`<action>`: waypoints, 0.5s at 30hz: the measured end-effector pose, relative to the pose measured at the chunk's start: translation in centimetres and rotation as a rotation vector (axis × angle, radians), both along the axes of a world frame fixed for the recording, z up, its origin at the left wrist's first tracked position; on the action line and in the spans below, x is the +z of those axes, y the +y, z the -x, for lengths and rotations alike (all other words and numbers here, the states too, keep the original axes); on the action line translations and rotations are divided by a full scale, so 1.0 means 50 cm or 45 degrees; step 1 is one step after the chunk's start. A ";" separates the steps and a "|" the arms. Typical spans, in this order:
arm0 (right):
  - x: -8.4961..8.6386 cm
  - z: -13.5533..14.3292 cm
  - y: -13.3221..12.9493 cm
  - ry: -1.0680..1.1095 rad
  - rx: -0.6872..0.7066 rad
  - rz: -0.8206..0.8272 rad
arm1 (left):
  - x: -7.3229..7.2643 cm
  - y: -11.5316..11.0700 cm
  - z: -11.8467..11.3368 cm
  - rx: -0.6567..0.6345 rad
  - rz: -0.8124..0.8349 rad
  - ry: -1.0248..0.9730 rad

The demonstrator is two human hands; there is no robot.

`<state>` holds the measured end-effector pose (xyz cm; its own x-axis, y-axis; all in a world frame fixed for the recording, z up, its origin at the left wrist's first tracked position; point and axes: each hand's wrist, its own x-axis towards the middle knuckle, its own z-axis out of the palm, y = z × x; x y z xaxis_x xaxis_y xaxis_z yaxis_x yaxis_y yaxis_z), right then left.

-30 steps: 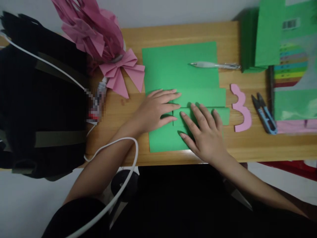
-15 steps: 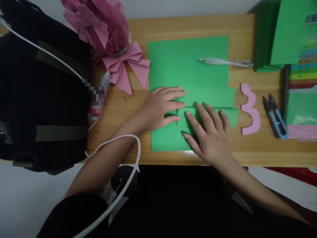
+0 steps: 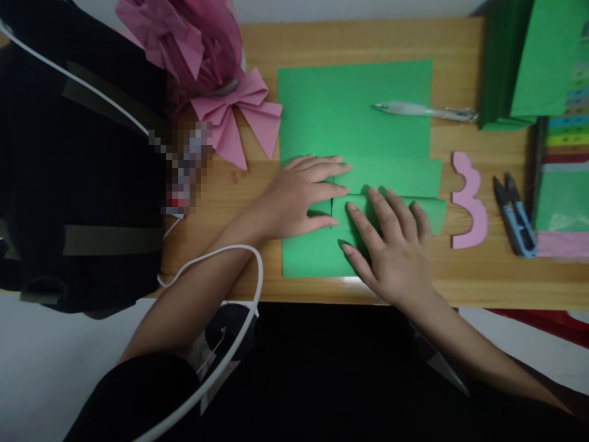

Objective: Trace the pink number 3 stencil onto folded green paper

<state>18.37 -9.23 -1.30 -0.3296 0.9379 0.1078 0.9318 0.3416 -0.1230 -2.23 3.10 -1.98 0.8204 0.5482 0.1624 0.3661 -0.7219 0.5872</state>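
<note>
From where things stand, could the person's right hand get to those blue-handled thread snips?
Probably yes: the right hand lies on the folded green paper, and only the flat, wavy pink paper cutout lies between it and the blue-handled metal snips, low enough to pass over.

Dim, soft light overall; a small glare at six o'clock on the table edge (image 3: 363, 294); the margins look blurred.

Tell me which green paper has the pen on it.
The large flat sheet, whose right edge the pen crosses; the folded piece on top of it and the stack bear no pen.
</note>
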 end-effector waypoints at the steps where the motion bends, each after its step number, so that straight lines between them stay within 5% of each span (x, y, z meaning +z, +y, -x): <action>1: 0.000 0.000 0.000 0.006 -0.003 -0.011 | 0.000 0.000 0.000 -0.001 0.001 -0.004; 15: 0.006 0.004 0.001 -0.003 -0.052 0.031 | 0.001 0.000 0.002 0.000 -0.026 0.005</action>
<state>18.17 -9.19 -1.01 -0.2913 0.9529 0.0840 0.9452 0.3002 -0.1282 -2.34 3.09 -1.93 0.8212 0.5445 0.1705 0.3683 -0.7340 0.5706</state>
